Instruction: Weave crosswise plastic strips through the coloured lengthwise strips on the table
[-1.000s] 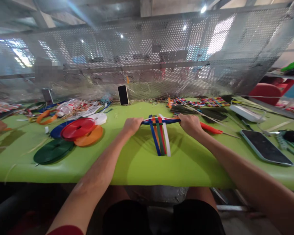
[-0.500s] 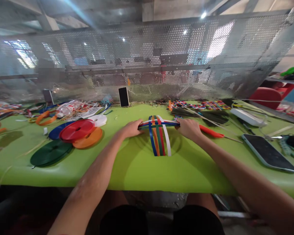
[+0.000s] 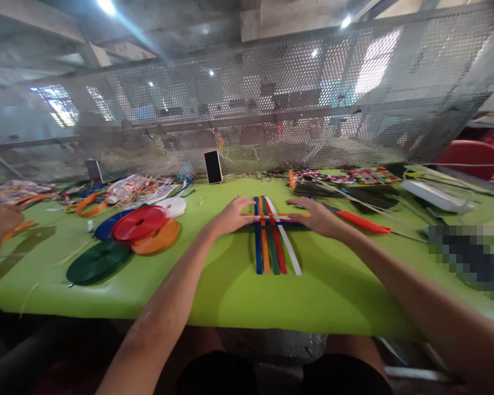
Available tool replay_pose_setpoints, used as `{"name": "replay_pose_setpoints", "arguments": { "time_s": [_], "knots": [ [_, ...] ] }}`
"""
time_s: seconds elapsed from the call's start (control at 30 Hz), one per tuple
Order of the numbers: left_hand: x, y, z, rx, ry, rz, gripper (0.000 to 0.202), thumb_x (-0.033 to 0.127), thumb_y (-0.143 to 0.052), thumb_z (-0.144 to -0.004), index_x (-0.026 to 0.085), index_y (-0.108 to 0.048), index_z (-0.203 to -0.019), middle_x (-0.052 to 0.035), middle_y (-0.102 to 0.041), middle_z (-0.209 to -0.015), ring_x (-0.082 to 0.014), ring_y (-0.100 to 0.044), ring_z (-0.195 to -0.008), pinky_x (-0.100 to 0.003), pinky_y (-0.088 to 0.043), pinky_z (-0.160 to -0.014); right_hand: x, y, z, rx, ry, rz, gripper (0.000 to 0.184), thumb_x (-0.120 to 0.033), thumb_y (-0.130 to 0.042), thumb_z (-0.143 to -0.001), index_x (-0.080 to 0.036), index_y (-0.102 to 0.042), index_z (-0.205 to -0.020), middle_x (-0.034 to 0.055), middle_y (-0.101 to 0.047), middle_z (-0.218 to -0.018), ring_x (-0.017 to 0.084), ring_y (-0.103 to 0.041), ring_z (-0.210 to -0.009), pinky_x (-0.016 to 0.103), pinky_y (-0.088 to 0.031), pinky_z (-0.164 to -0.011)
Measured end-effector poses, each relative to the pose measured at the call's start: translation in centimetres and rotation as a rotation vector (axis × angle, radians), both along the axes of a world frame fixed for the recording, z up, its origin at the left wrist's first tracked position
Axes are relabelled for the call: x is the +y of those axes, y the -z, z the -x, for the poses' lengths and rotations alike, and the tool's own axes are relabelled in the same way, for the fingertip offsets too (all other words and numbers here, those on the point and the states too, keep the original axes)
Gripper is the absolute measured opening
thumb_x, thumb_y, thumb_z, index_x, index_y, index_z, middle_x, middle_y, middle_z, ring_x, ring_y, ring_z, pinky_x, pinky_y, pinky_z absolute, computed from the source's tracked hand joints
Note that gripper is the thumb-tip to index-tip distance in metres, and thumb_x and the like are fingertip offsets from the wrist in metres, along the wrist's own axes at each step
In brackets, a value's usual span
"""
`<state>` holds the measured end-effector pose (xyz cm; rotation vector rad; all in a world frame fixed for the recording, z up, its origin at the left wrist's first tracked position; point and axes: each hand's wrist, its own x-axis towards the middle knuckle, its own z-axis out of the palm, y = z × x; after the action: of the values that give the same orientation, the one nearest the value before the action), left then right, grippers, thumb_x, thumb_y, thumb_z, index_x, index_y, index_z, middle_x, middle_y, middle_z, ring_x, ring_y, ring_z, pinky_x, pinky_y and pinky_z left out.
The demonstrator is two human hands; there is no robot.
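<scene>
A small weave of flat plastic strips (image 3: 276, 241) lies on the green table in front of me. Blue, orange, green, red and white strips run front to back, crossed by several crosswise ones. The white strip slants out to the right at its near end. At the weave's left side is my left hand (image 3: 233, 215), fingers and thumb apart around the crosswise ends. My right hand (image 3: 319, 218) is at the right side in the same pose, its fingers spread over the other ends. Whether the fingertips touch the strips I cannot tell.
Left stand rolls of strip: red (image 3: 138, 223), orange (image 3: 158, 239), green (image 3: 99, 262). Another person's hand (image 3: 2, 222) is at the far left. A phone (image 3: 213, 167) leans at the back. An orange-red handled tool (image 3: 364, 222) lies right. A perforated metal screen (image 3: 247, 109) stands behind.
The weave was held arched by its crosswise ends; now it lies flatter on the table. Both hands have loosened and opened their fingers. The view has shifted slightly.
</scene>
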<state>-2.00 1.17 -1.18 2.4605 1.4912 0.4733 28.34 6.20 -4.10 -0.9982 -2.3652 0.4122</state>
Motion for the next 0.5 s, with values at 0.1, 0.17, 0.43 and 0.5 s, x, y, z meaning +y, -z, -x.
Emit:
{"name": "replay_pose_setpoints", "arguments": {
  "time_s": [0.1,0.17,0.43,0.5],
  "knots": [
    [0.2,1.7,-2.0,0.055,0.044,0.057,0.074,0.062,-0.055,-0.093,0.018,-0.043,-0.151,-0.016,-0.034,-0.161,-0.0301,-0.03,-0.151,-0.045,-0.026,-0.125,-0.7,1.4,1.9,-0.028,-0.037,-0.02,0.049,-0.042,-0.055,-0.096,-0.019,-0.058,-0.139,0.0163,-0.058,-0.143,0.032,-0.053,-0.134,0.053,-0.04,-0.115],
    [0.2,2.5,-2.7,0.092,0.047,0.091,0.085,0.069,-0.055,-0.09,0.017,-0.037,-0.154,-0.0171,-0.025,-0.165,-0.0352,-0.02,-0.154,-0.052,-0.019,-0.126,-1.0,2.1,2.8,-0.058,-0.065,-0.028,0.054,-0.043,-0.062,-0.092,-0.018,-0.057,-0.14,0.0165,-0.056,-0.145,0.033,-0.051,-0.136,0.053,-0.038,-0.117],
    [0.1,2.5,-2.5,0.1,0.036,0.067,0.072,0.067,-0.044,-0.096,0.021,-0.043,-0.151,-0.015,-0.031,-0.164,-0.0348,-0.029,-0.151,-0.055,-0.017,-0.125,-0.8,2.7,3.1,-0.062,-0.111,-0.033,0.045,-0.042,-0.058,-0.095,-0.017,-0.063,-0.132,0.0167,-0.061,-0.137,0.033,-0.055,-0.13,0.053,-0.042,-0.113],
    [0.2,1.6,-1.8,0.058,0.031,0.02,0.065,0.061,-0.047,-0.097,0.02,-0.047,-0.148,-0.0153,-0.036,-0.16,-0.0319,-0.036,-0.147,-0.05,-0.026,-0.123,-0.6,2.5,2.8,-0.031,-0.112,-0.034,0.042,-0.039,-0.055,-0.096,-0.017,-0.063,-0.132,0.0166,-0.061,-0.136,0.03,-0.056,-0.129,0.049,-0.043,-0.113]
  ]
}}
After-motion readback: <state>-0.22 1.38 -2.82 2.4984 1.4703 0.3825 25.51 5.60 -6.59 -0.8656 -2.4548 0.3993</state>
